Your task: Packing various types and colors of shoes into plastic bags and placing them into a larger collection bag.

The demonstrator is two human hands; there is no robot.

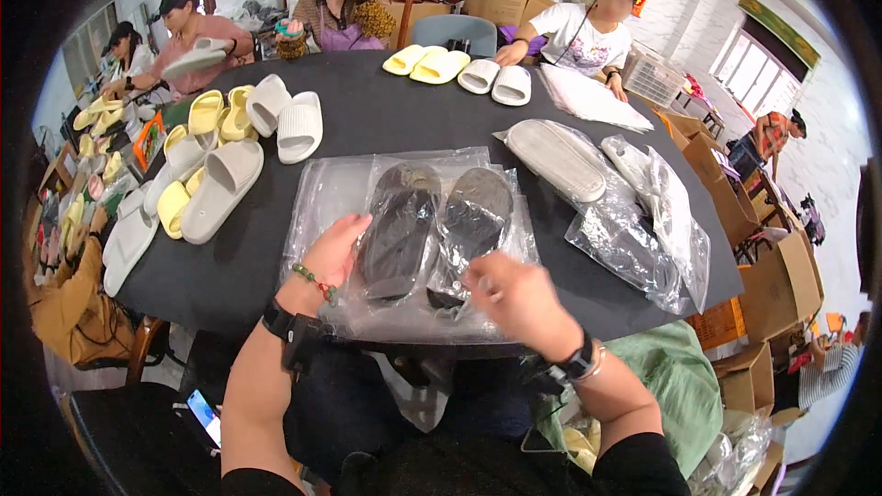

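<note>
A pair of dark slide sandals (401, 231) lies side by side in a clear plastic bag (439, 312) on the black table, right in front of me. My left hand (333, 255) rests flat against the bag's left part, beside the left sandal, its fingers stretched out. Over the lower right of the bag, my right hand (516, 301) is closed, with the fingertips pinching the plastic by the right sandal's end. More flat clear bags (317, 186) lie under the bagged pair.
Grey slides (223, 191) and yellow slides (208, 113) cluster on the left. Bagged light slides (557, 162) lie at the right. Across the table (395, 110), a person (588, 37) sits by white slides (511, 85) and a plastic stack (597, 99). Cardboard boxes (779, 285) stand beyond the right edge.
</note>
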